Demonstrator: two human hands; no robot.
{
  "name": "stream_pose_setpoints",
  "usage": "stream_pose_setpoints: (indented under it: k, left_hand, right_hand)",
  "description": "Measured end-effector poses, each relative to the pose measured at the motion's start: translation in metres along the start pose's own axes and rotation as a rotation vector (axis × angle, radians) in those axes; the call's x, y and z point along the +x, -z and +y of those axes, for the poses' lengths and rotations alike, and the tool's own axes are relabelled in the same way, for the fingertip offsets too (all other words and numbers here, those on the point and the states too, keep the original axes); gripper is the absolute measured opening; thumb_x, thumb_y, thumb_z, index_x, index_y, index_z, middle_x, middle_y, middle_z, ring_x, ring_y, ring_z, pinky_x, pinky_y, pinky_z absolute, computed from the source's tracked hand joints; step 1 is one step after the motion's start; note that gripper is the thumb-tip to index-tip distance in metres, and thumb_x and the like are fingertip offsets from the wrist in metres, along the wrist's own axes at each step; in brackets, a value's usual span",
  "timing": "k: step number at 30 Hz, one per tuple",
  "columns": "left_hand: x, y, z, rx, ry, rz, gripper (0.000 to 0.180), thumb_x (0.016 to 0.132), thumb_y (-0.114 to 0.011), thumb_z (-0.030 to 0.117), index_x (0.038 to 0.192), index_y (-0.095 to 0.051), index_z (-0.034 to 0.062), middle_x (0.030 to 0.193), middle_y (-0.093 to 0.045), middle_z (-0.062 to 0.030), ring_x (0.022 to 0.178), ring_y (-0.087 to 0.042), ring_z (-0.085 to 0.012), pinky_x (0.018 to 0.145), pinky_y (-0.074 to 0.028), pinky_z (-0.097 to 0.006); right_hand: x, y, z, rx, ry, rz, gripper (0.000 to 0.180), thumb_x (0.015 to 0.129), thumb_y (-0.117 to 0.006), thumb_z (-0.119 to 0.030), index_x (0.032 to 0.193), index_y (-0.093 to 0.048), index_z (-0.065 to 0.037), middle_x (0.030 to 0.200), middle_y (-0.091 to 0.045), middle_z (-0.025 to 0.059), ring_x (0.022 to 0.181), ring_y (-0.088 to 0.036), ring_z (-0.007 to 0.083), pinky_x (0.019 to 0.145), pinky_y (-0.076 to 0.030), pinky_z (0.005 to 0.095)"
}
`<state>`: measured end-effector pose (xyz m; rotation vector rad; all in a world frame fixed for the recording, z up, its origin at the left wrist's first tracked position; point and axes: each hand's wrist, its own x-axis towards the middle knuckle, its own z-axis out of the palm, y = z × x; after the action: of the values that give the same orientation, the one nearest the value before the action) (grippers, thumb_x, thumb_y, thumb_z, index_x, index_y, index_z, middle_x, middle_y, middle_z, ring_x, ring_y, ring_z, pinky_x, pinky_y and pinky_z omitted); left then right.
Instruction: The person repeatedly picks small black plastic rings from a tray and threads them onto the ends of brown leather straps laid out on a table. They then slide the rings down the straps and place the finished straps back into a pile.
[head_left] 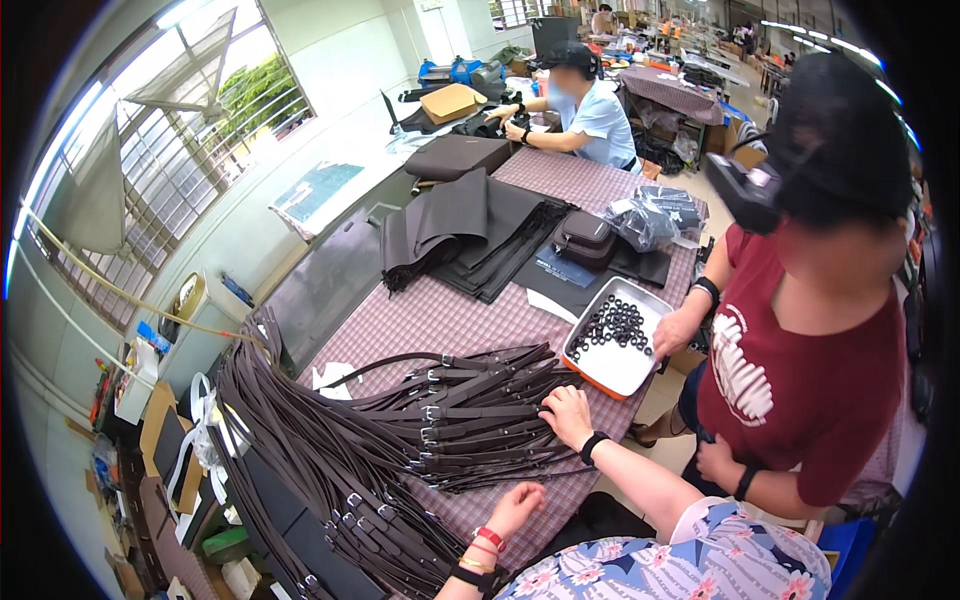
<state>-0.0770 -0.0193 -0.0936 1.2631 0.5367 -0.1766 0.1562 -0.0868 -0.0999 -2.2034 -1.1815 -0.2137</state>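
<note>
Many dark brown straps with silver buckles lie in a long bundle across the checked tabletop, their buckled ends fanned out toward me. My right hand, a black band on its wrist, is at the far right tips of the straps, its fingers closed on a strap end. Nearer the table's front edge, my left hand hovers beside the straps, fingers loosely bent and apart, with nothing visible in it. Beyond my right hand sits a white tray with an orange outer edge, holding many small black rings.
A person in a maroon shirt stands at my right, one hand at the tray's rim. Dark sheets, a small black case and a plastic-wrapped bundle lie farther back. Another person works at the far end.
</note>
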Motion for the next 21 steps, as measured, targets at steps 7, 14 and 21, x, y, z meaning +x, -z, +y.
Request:
stream_pose_setpoints:
  k: [7, 14, 21]
  left_hand:
    - [0.040, -0.009, 0.064, -0.576, -0.042, 0.357, 0.034, 0.100, -0.052, 0.023, 0.128, -0.053, 0.0048, 0.102, -0.065, -0.0057, 0.084, -0.062, -0.0132, 0.074, -0.050, -0.024]
    - [0.040, 0.000, 0.052, -0.817, -0.160, 0.139, 0.023, 0.098, -0.056, 0.023, 0.113, -0.064, 0.0072, 0.094, -0.067, -0.0012, 0.084, -0.062, -0.0095, 0.071, -0.051, -0.023]
    - [0.039, -0.005, 0.062, -0.844, -0.189, 0.361, 0.006, 0.092, -0.065, 0.015, 0.094, -0.066, 0.0088, 0.088, -0.067, 0.0005, 0.076, -0.059, -0.0082, 0.069, -0.050, -0.021]
  right_hand:
    - [-0.006, 0.055, -0.047, 0.574, -0.187, -0.299, 0.016, 0.084, -0.069, -0.016, 0.092, -0.065, -0.003, 0.083, -0.068, 0.0076, 0.073, -0.067, 0.0197, 0.065, -0.051, 0.0312]
    - [-0.018, 0.078, -0.072, 0.766, -0.221, -0.188, 0.025, 0.085, -0.068, -0.016, 0.108, -0.065, -0.008, 0.093, -0.069, 0.0073, 0.080, -0.068, 0.0174, 0.072, -0.053, 0.0292]
    - [-0.021, 0.070, -0.078, 0.300, 0.014, -0.068, 0.032, 0.078, -0.072, -0.024, 0.105, -0.064, -0.009, 0.088, -0.063, 0.0079, 0.078, -0.065, 0.0252, 0.065, -0.052, 0.0350]
